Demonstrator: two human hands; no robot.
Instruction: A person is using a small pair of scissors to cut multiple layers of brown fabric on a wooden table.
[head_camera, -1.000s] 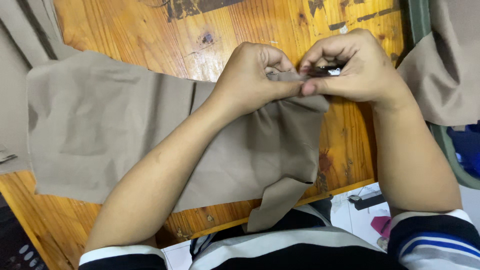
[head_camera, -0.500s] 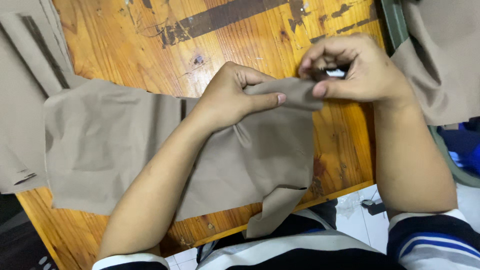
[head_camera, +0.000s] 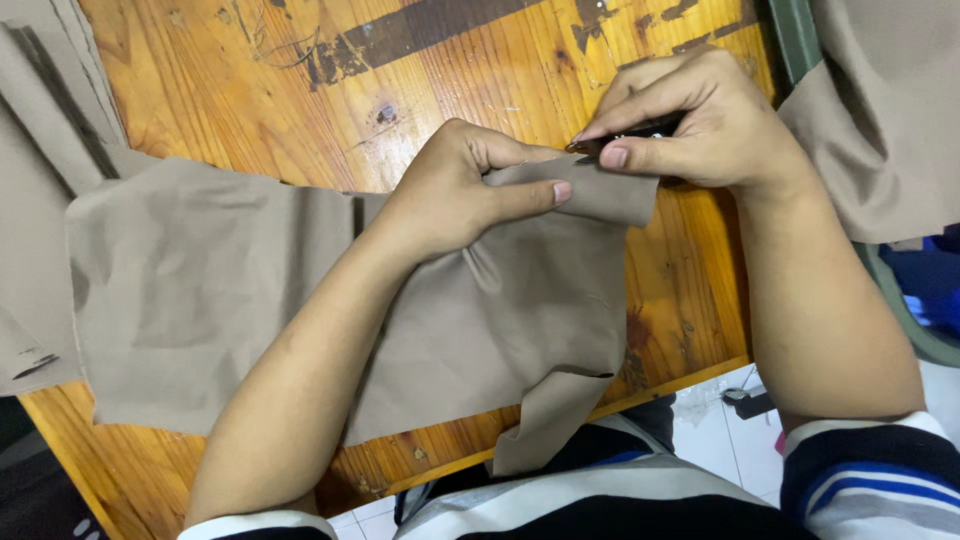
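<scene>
A tan piece of cloth (head_camera: 200, 290) lies flat across a worn wooden table (head_camera: 300, 90). My left hand (head_camera: 455, 190) pinches the cloth's upper right edge, thumb stretched along the fold. My right hand (head_camera: 700, 125) is closed on a small dark tool (head_camera: 640, 135) held at that same edge, just right of my left thumb. Most of the tool is hidden by my fingers. A narrow flap of the cloth hangs over the table's near edge.
More tan fabric (head_camera: 40, 200) is piled at the left edge of the table, and another tan piece (head_camera: 880, 110) drapes at the upper right. White tiled floor (head_camera: 710, 420) shows below the table's near edge.
The view has shifted, so the cloth sits further right and lower. My hands have drawn slightly apart; my left thumb now lies along the folded edge while my right hand keeps the tool there.
</scene>
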